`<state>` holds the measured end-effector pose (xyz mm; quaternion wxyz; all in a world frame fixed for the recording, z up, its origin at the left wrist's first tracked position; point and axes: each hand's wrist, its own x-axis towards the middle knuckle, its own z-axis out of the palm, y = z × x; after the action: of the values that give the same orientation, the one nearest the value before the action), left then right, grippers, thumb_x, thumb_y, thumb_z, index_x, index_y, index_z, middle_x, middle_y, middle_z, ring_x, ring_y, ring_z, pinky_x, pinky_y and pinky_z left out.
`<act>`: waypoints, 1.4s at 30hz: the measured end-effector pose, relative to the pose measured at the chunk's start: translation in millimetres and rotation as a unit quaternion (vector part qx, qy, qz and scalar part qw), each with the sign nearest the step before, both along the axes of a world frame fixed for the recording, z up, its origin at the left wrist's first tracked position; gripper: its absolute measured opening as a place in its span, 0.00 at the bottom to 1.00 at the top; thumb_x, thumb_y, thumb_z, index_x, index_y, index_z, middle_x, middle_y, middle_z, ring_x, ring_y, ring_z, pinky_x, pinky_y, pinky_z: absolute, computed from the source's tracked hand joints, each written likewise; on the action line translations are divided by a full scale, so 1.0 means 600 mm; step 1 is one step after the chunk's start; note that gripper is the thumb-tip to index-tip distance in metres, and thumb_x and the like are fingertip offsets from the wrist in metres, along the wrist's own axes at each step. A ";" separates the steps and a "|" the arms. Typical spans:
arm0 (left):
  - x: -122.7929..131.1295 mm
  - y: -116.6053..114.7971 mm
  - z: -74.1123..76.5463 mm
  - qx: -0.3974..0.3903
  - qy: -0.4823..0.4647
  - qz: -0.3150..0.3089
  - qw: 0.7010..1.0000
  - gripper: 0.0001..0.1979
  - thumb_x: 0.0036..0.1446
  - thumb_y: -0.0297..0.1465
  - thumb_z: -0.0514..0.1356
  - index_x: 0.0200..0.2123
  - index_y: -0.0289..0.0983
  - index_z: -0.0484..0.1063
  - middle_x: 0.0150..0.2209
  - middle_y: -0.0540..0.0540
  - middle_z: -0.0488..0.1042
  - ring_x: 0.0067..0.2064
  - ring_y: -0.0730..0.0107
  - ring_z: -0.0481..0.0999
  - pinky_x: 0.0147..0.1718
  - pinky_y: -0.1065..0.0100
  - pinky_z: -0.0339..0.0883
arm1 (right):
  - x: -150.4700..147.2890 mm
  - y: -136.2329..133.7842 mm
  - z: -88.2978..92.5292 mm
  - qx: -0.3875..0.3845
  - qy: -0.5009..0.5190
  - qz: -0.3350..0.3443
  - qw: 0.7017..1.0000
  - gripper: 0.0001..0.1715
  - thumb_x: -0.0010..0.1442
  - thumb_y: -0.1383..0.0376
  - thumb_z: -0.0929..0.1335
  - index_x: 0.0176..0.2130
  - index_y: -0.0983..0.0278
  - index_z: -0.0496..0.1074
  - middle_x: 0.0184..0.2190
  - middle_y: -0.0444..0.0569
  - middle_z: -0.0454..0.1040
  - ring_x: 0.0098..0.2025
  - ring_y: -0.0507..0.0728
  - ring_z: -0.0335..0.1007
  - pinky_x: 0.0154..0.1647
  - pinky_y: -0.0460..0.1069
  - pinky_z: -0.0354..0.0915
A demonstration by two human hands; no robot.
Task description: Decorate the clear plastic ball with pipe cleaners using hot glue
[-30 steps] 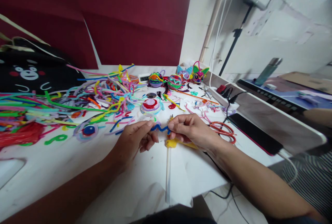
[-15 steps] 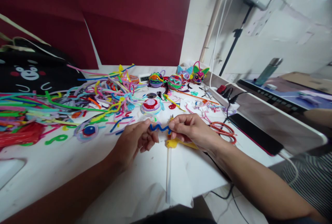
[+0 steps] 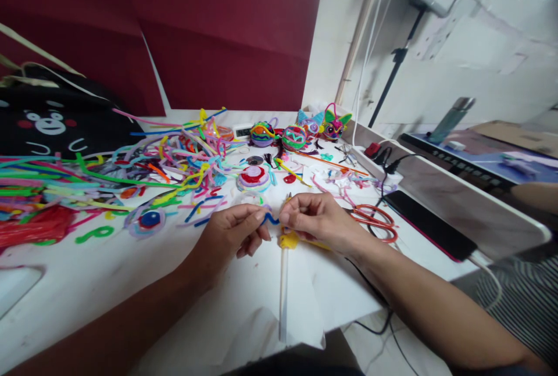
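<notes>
A blue pipe cleaner [image 3: 271, 219], bent into a zigzag, stretches between my two hands above the table. My left hand [image 3: 238, 228] pinches one end with thumb and forefinger, the other fingers curled loosely below. My right hand [image 3: 316, 219] grips the opposite end, its fingertips pressed together. Only a short wavy stretch shows between them; the rest is covered by fingers. Just under my right hand lies a yellow glue gun [image 3: 288, 240], with a pale glue stick [image 3: 283, 294] pointing toward me. Beyond my hands sits a round disc of coiled pipe cleaners [image 3: 253, 177] in red, lilac and white.
Loose pipe cleaners [image 3: 183, 161] pile up at the left. Orange-handled scissors [image 3: 377, 219] and a phone [image 3: 429, 225] lie right of my right hand, near a power strip [image 3: 383, 169]. Decorated balls [image 3: 294, 138] stand at the back. A blue-centred disc [image 3: 150, 219] rests left.
My left hand has slid right along the pipe cleaner, closer to my right hand, so less of the blue zigzag shows. My right hand has shifted slightly left.
</notes>
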<state>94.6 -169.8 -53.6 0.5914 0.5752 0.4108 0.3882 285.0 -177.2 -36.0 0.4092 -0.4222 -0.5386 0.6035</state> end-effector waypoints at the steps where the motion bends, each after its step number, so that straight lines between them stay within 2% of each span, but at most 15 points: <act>1: 0.002 -0.001 0.003 0.001 -0.002 0.001 1.000 0.13 0.56 0.39 0.61 0.29 0.33 0.73 0.21 0.50 0.73 0.16 0.83 0.60 0.14 0.77 0.48 | 0.000 0.000 -0.002 0.006 -0.005 -0.002 1.000 0.14 0.46 0.61 0.76 0.28 0.68 0.72 0.19 0.41 0.71 0.17 0.43 0.56 0.16 0.40 0.50; 5: 0.004 -0.001 0.009 -0.006 -0.012 -0.004 1.000 0.14 0.55 0.41 0.61 0.30 0.34 0.72 0.24 0.49 0.76 0.16 0.81 0.64 0.12 0.77 0.48 | 0.001 0.002 -0.005 0.023 -0.012 -0.003 1.000 0.11 0.49 0.62 0.74 0.28 0.68 0.72 0.19 0.42 0.72 0.17 0.44 0.56 0.16 0.41 0.51; 10: -0.001 0.003 0.005 0.006 0.027 -0.024 0.999 0.16 0.55 0.40 0.61 0.23 0.34 0.70 0.13 0.54 0.66 0.14 0.84 0.56 0.13 0.78 0.47 | 0.001 0.002 -0.004 0.023 -0.020 -0.005 1.000 0.12 0.50 0.62 0.74 0.28 0.68 0.72 0.20 0.43 0.73 0.17 0.44 0.56 0.18 0.41 0.53; 15: -0.003 0.001 0.002 0.023 0.039 -0.027 0.999 0.16 0.55 0.40 0.60 0.24 0.34 0.71 0.13 0.54 0.66 0.14 0.83 0.57 0.14 0.77 0.48 | 0.000 0.002 -0.009 0.016 -0.024 0.008 1.000 0.15 0.47 0.60 0.76 0.28 0.68 0.73 0.18 0.40 0.70 0.17 0.45 0.59 0.19 0.42 0.56; 20: -0.004 0.005 0.000 0.030 0.072 -0.046 0.996 0.15 0.54 0.40 0.61 0.24 0.35 0.72 0.13 0.55 0.65 0.15 0.82 0.57 0.14 0.76 0.49 | 0.002 0.004 -0.013 0.023 -0.023 0.005 0.999 0.17 0.48 0.57 0.76 0.28 0.68 0.73 0.20 0.42 0.72 0.17 0.44 0.58 0.18 0.41 0.55; 25: 0.000 0.004 0.001 0.049 0.084 -0.016 0.995 0.14 0.54 0.38 0.61 0.23 0.35 0.71 0.13 0.54 0.65 0.15 0.80 0.59 0.15 0.75 0.50 | 0.003 0.004 -0.013 0.046 -0.044 0.009 0.998 0.20 0.48 0.54 0.76 0.26 0.69 0.73 0.20 0.43 0.72 0.17 0.44 0.57 0.17 0.41 0.53; 30: 0.000 -0.001 0.003 0.091 0.092 0.005 0.992 0.13 0.56 0.37 0.59 0.24 0.36 0.70 0.14 0.55 0.66 0.16 0.80 0.60 0.16 0.75 0.51 | 0.004 0.000 -0.008 0.051 -0.073 0.031 0.995 0.23 0.50 0.51 0.75 0.22 0.68 0.71 0.13 0.38 0.64 0.14 0.44 0.52 0.15 0.41 0.51; 36: 0.001 -0.006 0.001 0.156 0.105 0.019 0.982 0.10 0.56 0.34 0.58 0.25 0.36 0.71 0.17 0.54 0.69 0.19 0.79 0.64 0.19 0.75 0.56 | 0.003 -0.003 0.002 0.034 -0.085 0.052 0.994 0.25 0.48 0.50 0.76 0.22 0.68 0.69 0.16 0.40 0.68 0.15 0.44 0.54 0.15 0.41 0.53; 42: 0.002 -0.009 -0.001 0.178 0.124 0.015 0.976 0.12 0.57 0.33 0.57 0.23 0.36 0.71 0.15 0.55 0.65 0.19 0.78 0.63 0.20 0.75 0.56 | 0.004 -0.006 0.003 0.027 -0.098 0.077 0.992 0.24 0.48 0.51 0.76 0.22 0.68 0.70 0.15 0.41 0.69 0.14 0.44 0.54 0.14 0.41 0.52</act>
<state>95.7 -175.3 -54.3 0.4181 0.7084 0.4137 0.3901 287.2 -180.7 -34.0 0.3179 -0.4250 -0.6234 0.5742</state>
